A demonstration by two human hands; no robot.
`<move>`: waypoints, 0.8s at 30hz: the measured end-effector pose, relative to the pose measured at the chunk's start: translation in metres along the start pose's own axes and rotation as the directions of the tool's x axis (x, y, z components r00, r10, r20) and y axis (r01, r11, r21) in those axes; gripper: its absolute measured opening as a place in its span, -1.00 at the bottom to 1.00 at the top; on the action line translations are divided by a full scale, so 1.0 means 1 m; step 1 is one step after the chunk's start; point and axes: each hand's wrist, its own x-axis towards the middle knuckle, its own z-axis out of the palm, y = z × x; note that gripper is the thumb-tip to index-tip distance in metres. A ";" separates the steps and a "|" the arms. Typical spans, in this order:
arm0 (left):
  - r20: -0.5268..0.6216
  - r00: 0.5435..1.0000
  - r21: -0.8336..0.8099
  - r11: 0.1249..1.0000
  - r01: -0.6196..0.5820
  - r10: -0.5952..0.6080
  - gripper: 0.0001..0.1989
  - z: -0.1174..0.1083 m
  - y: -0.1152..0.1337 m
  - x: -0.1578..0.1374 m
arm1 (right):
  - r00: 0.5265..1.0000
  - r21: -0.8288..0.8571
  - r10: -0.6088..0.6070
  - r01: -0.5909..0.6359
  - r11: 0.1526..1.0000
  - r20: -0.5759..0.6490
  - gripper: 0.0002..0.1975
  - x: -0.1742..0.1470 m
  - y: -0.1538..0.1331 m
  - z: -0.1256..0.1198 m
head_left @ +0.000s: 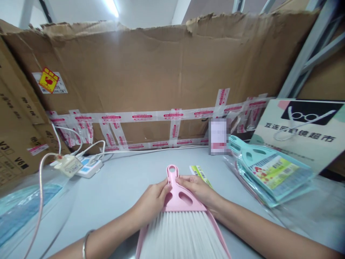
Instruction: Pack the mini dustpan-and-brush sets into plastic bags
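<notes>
A pink hand brush [185, 207] with long white bristles lies in a pink dustpan [219, 230], their handles stacked and pointing away from me. My left hand [153, 198] is closed round the left side of the handles, thumb on top. From the right, my right hand [198, 189] grips the same handles, its thumb near the hanging hole and its other fingers partly hidden underneath. A yellow-green label card [201, 174] lies on the table just behind my right hand. The near end of the bristles runs out of view at the bottom.
Turquoise brush-and-dustpan sets [280, 172] in clear wrap are stacked at right, before a paper bag [304, 133]. A power strip [90, 167] with cables is at left, near blue plastic-wrapped items [24, 212]. A large taped carton [151, 79] walls the back.
</notes>
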 end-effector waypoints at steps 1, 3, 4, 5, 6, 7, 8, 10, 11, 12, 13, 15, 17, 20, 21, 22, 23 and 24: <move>0.000 1.000 0.013 1.000 -0.003 0.003 -0.58 0.000 0.000 0.000 | 1.000 -0.017 -0.004 0.004 1.000 -0.007 -0.50 0.000 0.000 0.001; -0.001 1.000 0.034 0.999 -0.011 0.011 -0.58 0.000 -0.001 0.000 | 1.000 -0.053 -0.008 0.007 0.999 -0.021 -0.50 -0.001 0.000 0.001; 0.000 1.000 0.040 0.999 -0.013 0.013 -0.58 0.000 -0.002 0.000 | 1.000 -0.068 -0.012 0.010 0.998 -0.028 -0.50 0.000 0.001 0.001; 0.001 1.000 0.043 0.999 -0.015 0.015 -0.58 0.000 -0.002 0.000 | 0.999 -0.078 -0.017 0.014 0.997 -0.032 -0.51 0.000 0.001 0.001; 0.002 1.000 0.042 0.999 -0.014 0.014 -0.59 0.000 -0.003 0.001 | 0.999 -0.083 -0.021 0.019 0.996 -0.033 -0.52 0.000 0.001 0.000; 0.002 1.000 0.042 0.999 -0.010 0.010 -0.59 0.000 -0.003 0.001 | 0.999 -0.084 -0.026 0.023 0.996 -0.031 -0.52 0.001 0.002 0.000; 0.002 1.000 0.043 0.999 -0.006 0.006 -0.58 0.000 -0.003 0.001 | 0.999 -0.086 -0.029 0.026 0.996 -0.028 -0.53 0.001 0.002 0.000; 0.002 1.000 0.043 0.999 -0.004 0.004 -0.58 0.000 -0.004 0.002 | 0.999 -0.089 -0.036 0.034 0.995 -0.024 -0.53 0.001 0.002 0.000; 0.003 1.000 0.038 0.999 -0.007 0.007 -0.58 0.000 -0.004 0.002 | 0.999 -0.087 -0.042 0.040 0.995 -0.022 -0.54 0.001 0.001 0.001; 0.003 1.000 0.031 0.999 -0.015 0.015 -0.59 -0.001 -0.004 0.001 | 0.999 -0.083 -0.047 0.046 0.996 -0.017 -0.54 0.000 0.000 0.002; 0.000 1.000 0.022 0.999 -0.025 0.025 -0.59 -0.002 -0.004 0.001 | 0.999 -0.069 -0.051 0.051 0.996 -0.007 -0.54 -0.002 -0.001 0.003; -0.015 0.999 0.015 0.999 -0.034 0.035 -0.59 -0.004 -0.003 -0.001 | 0.999 -0.034 -0.033 0.035 0.999 0.037 -0.55 -0.007 -0.005 0.006; -0.060 0.997 0.043 0.998 -0.043 0.046 -0.60 -0.008 -0.001 -0.003 | 0.996 -0.057 0.009 -0.005 0.998 0.084 -0.57 -0.013 -0.008 0.008; -0.137 0.987 0.112 0.991 -0.071 0.086 -0.61 -0.016 0.007 -0.007 | 0.998 -0.214 -0.019 0.033 0.976 0.065 -0.58 -0.019 -0.011 0.011; -0.157 0.983 0.115 0.990 -0.077 0.095 -0.61 -0.019 0.010 -0.008 | 0.997 -0.266 -0.065 0.076 0.961 0.050 -0.56 -0.020 -0.012 0.012; -0.174 0.981 0.098 0.992 -0.075 0.091 -0.62 -0.021 0.013 -0.010 | 0.992 -0.304 -0.115 0.123 0.945 0.044 -0.55 -0.020 -0.012 0.013; -0.188 0.979 0.059 0.996 -0.064 0.074 -0.62 -0.023 0.016 -0.011 | 0.986 -0.330 -0.163 0.169 0.929 0.046 -0.54 -0.020 -0.012 0.014; -0.196 0.979 0.005 0.999 -0.052 0.053 -0.62 -0.025 0.018 -0.013 | 0.978 -0.350 -0.205 0.209 0.913 0.051 -0.54 -0.021 -0.013 0.015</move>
